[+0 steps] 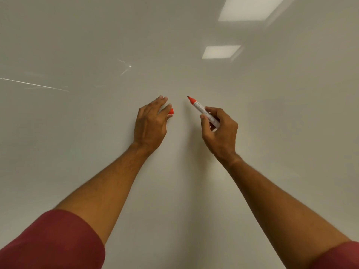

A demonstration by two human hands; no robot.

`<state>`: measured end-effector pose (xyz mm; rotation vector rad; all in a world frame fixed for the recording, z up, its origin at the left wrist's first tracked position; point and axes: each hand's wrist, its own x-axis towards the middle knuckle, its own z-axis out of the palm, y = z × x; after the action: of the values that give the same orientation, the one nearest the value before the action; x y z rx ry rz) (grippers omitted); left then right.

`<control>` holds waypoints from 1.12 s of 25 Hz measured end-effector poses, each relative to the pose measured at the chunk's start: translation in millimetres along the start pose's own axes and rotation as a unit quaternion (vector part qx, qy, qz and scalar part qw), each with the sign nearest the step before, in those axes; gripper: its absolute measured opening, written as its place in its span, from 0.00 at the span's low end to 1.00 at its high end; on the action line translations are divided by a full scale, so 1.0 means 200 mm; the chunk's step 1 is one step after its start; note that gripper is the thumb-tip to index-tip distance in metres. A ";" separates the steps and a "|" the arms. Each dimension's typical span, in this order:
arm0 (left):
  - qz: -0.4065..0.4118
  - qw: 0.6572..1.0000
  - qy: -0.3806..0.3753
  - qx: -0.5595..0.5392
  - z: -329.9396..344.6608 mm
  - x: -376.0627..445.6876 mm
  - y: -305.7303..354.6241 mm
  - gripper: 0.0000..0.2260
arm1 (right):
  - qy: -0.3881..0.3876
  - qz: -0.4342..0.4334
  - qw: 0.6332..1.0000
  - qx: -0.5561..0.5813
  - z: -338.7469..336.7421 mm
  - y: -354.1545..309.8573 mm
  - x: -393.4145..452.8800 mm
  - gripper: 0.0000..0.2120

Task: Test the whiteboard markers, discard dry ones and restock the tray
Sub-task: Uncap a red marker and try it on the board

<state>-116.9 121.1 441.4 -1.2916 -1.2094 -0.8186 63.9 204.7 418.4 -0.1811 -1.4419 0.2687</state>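
Dark red sleeves (52,241) sit closest to the camera, one low on the left and a bit of the other at the bottom right corner. Two bare arms reach up from them toward a big white whiteboard (97,133) that fills almost the whole view. The right hand (220,131) holds a marker (204,111) with its thumb and fingers curled around the white body. The marker has no cap on. Its orange-red end and dark tip point up and to the left, toward the board. I cannot tell if the tip touches the board or is just beside it. The left hand (150,125) is just to the left of the marker, with a small gap between them. Its fingers are bent, and it pinches a small orange-red cap (171,111) that peeks out past the fingers on the right side. Most of the cap is hidden behind the hand. The two hands are near each other but do not touch. Bright ceiling lights (221,52) shine back off the board at the top right. Some thin pale streaks (35,84) show on the board at the left.
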 end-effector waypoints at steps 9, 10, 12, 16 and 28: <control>0.006 0.999 0.023 0.022 0.07 0.14 -0.08 0.17 | 0.065 -0.031 0.995 0.067 0.05 -0.10 0.22 0.07; 0.004 0.999 0.023 0.022 0.08 0.14 -0.08 0.18 | 0.064 -0.034 0.996 0.061 0.05 -0.11 0.24 0.07; -0.001 0.999 0.019 0.030 0.09 0.14 -0.07 0.19 | 0.058 -0.036 0.997 0.042 0.05 -0.10 0.26 0.07; -0.006 0.999 0.010 0.051 0.11 0.13 -0.07 0.20 | 0.028 -0.074 0.996 -0.038 0.09 -0.08 0.31 0.15; 0.008 0.997 -0.004 0.076 0.14 0.12 -0.09 0.22 | 0.022 -0.088 0.987 -0.132 0.07 -0.07 0.27 0.10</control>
<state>-134.1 149.1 464.7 -1.1805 -1.2418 -0.6956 57.5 205.4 474.7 -0.2711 -1.4375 -0.0728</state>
